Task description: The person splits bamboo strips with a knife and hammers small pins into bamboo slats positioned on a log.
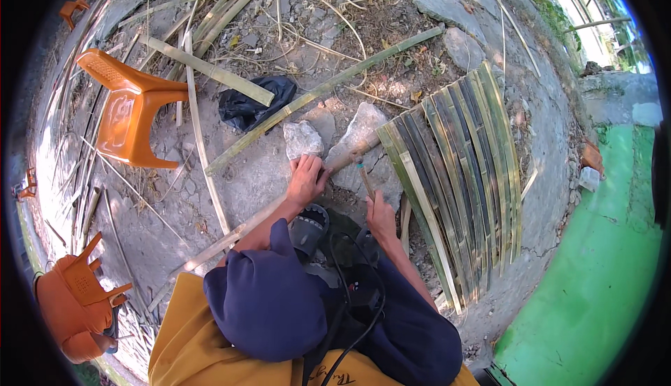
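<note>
My left hand (306, 180) is closed round a long pale bamboo pole (255, 222) lying slantwise in front of me, its fingers beside a whitish rock (303, 140). In my right hand (381, 216) is the wooden handle of a hammer (365, 178). Its head, with a teal spot near it, rests at or just above the pole; contact is hard to make out. A second pale stone (365, 124) sits under or behind the pole. To the right lies a panel of green and dark bamboo slats (465, 176) set side by side, reaching close to the pole's far end.
An orange plastic chair (133, 110) stands at the left; a person in orange (73, 302) is at lower left. A black plastic bag (258, 103) lies beyond the rocks, near a long green bamboo strip (328, 92). Loose strips cover the far ground. A green surface (580, 260) borders the right.
</note>
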`<control>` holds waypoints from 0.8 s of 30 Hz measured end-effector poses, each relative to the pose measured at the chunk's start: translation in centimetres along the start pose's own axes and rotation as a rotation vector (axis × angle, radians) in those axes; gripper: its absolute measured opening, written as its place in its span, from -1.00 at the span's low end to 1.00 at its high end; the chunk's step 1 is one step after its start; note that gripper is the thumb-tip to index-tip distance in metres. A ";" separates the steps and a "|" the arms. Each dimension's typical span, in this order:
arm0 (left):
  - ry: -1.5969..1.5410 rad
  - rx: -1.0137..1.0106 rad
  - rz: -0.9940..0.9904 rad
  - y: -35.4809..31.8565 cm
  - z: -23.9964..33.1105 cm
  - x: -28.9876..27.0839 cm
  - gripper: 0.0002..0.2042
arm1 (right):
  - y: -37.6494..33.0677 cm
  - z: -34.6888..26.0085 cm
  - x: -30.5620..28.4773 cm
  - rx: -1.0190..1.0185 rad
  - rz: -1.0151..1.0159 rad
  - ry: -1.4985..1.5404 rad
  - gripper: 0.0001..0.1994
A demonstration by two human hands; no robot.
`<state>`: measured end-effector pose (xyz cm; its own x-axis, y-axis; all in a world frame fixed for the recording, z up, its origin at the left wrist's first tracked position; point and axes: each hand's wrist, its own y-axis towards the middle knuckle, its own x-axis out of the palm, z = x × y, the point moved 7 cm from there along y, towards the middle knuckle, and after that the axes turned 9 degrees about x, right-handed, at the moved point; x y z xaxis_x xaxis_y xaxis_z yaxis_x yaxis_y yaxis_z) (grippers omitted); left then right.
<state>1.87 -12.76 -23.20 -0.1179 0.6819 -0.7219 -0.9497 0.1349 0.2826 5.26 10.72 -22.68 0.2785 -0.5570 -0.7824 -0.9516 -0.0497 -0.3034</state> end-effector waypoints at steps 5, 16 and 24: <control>-0.014 0.014 0.021 0.1 0.2 0.3 -0.77 | 2.2 -1.3 -2.4 0.012 -0.009 0.006 -0.74; 0.006 0.008 0.013 0.8 0.4 -0.1 -0.78 | 1.4 0.0 -1.8 -0.038 0.046 0.106 -0.76; 0.028 0.041 0.018 0.2 0.4 -0.2 -0.78 | 0.4 0.1 -0.2 -0.009 -0.023 0.024 -0.75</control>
<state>1.79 -12.61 -22.75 -0.1438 0.6643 -0.7335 -0.9346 0.1525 0.3214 4.78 10.91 -22.69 0.2973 -0.5751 -0.7622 -0.9462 -0.0704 -0.3160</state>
